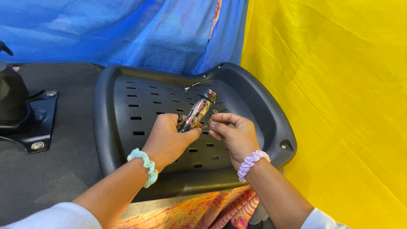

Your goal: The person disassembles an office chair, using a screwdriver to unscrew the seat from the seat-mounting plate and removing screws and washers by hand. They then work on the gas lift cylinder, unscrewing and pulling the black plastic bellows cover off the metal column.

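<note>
My left hand (169, 138) grips a screwdriver (198, 111) with a shiny black, red and silver handle that points up and away. My right hand (233, 131) sits just to its right, fingers pinched at the tool's tip, where a small screw or bit seems to be held; the piece is too small to make out. Both hands hover over a black plastic chair back shell (127, 110) with rows of slots, lying flat. A mint scrunchie is on my left wrist, a lilac one on my right.
A loose screw (190, 86) lies on the shell near its far rim. A black metal chair base plate (38, 123) with bolts stands at the left on a dark seat cushion (63, 169). Blue cloth (127, 29) hangs behind, yellow cloth (339, 106) at the right. Orange patterned fabric (203, 212) covers my lap.
</note>
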